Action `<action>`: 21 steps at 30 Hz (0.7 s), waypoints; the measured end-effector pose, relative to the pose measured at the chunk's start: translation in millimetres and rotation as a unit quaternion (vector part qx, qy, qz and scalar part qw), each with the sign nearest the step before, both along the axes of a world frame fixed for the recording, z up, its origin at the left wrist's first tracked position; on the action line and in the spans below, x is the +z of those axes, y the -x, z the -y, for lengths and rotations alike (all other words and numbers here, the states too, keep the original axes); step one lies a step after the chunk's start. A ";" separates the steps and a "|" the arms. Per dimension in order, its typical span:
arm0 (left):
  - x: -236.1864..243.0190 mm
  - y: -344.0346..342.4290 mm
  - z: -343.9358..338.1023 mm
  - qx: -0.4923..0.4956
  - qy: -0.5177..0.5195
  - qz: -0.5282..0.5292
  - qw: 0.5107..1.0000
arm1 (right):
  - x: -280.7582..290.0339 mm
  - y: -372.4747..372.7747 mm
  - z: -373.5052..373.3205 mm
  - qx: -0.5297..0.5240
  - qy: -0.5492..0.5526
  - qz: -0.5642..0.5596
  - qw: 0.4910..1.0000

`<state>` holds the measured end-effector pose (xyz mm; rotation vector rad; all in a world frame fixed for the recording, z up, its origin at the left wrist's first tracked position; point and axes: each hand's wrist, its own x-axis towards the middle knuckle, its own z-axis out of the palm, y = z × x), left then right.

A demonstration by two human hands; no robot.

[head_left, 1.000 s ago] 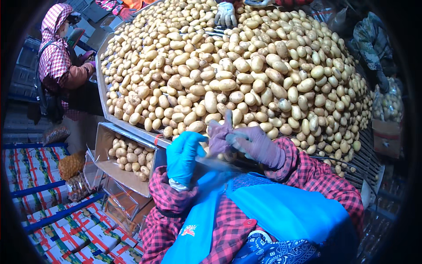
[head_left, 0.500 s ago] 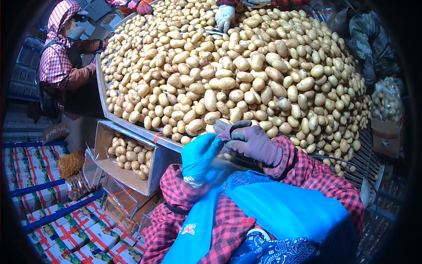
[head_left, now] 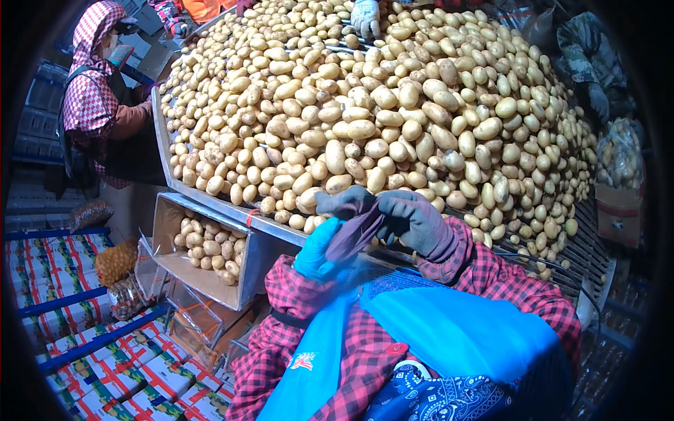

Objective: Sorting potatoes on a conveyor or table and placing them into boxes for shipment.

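Observation:
My left hand [head_left: 317,251] wears a bright blue glove and is raised in front of my chest. A loose dark purple glove [head_left: 353,235] lies over its fingertips and hides them. My right hand [head_left: 414,219], in a grey-purple glove, pinches that loose glove from the right. Both hands hover just at the near edge of a big heap of pale yellow potatoes [head_left: 393,119] on a slatted table [head_left: 232,210]. My sleeves are red plaid, with a blue apron below.
A cardboard box [head_left: 179,263] partly filled with potatoes sits under the table's left edge. A person in a pink checked hood [head_left: 95,105] stands at the left. Another person's white-gloved hand [head_left: 365,17] rests on the heap's far side. Printed cartons [head_left: 84,365] cover the floor lower left.
Both hands have risen slightly toward the heap. The purple glove now sits further over my blue-gloved left fingers. The person at the left has leaned toward the table.

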<state>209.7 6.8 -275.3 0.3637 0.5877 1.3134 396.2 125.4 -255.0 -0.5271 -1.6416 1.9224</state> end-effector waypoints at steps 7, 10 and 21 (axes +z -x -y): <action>-0.4 8.0 -5.5 0.088 -0.016 0.162 0.983 | -15.9 10.3 16.8 0.204 0.284 -0.206 0.914; 2.5 8.5 -8.3 0.201 0.159 0.100 0.961 | 19.1 23.7 17.0 0.196 0.329 -0.191 0.904; 58.3 -12.8 0.9 0.370 -0.197 -0.767 0.486 | -0.1 37.3 2.8 -0.028 0.205 0.110 0.972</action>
